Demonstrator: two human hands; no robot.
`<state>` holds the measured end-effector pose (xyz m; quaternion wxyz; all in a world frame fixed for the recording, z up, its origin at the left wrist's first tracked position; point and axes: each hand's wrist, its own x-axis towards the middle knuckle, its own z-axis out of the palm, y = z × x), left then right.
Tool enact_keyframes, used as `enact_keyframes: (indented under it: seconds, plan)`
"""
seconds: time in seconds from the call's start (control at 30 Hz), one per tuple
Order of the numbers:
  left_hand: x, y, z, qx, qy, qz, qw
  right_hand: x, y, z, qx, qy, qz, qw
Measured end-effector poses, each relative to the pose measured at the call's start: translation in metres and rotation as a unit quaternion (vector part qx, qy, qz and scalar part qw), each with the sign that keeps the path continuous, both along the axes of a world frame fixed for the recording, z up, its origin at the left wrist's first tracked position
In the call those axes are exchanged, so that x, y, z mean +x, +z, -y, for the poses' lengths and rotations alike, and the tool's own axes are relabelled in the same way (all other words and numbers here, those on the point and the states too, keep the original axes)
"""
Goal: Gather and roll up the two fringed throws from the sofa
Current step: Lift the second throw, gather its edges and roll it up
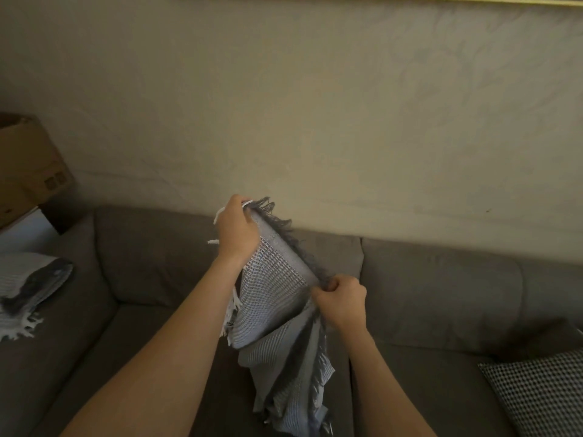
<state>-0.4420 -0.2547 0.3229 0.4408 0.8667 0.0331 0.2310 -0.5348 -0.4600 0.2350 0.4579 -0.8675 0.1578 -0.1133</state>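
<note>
With left hand (235,227) and right hand (342,299) each gripping the fringed edge of the throw (277,310), uneven tension may skew the roll.

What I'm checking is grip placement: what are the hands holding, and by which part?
The grey fringed throw, by its dark fringed edge: the left hand grips the raised corner, the right hand the lower end; the rest hangs down.
</note>
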Motion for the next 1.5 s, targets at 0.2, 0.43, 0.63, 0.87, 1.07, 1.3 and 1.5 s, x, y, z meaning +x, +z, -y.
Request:
enact_keyframes:
  seconds: [0.2,0.43,0.63,0.87,1.07,1.3,1.5]
  plan:
    - [-0.016,0.004,0.004,-0.050,-0.136,-0.069,0.987,0.004,-0.003,0.009,0.009,-0.078,0.011,0.997]
    - [-0.034,-0.010,-0.018,0.018,-0.212,-0.169,0.962,0.009,0.027,-0.001,0.154,-0.113,0.103,0.976]
    - [-0.039,-0.032,-0.007,0.218,-0.081,-0.286,0.930,0.007,0.052,-0.007,0.159,0.077,0.128,0.976]
    - [-0.046,-0.032,0.004,0.146,-0.289,-0.245,0.914,-0.001,0.053,-0.011,0.129,0.211,0.096,0.964]
    - [-0.066,-0.033,0.019,-0.014,-0.347,-0.208,0.914,-0.003,0.044,-0.009,0.136,0.238,0.103,0.956]
    - [-0.066,-0.027,0.018,0.067,-0.390,-0.256,0.882,0.000,0.033,-0.008,0.198,0.204,0.086,0.955]
    - [-0.045,-0.005,0.011,0.187,-0.259,-0.133,0.938,-0.001,0.025,-0.011,0.258,0.186,0.111,0.942]
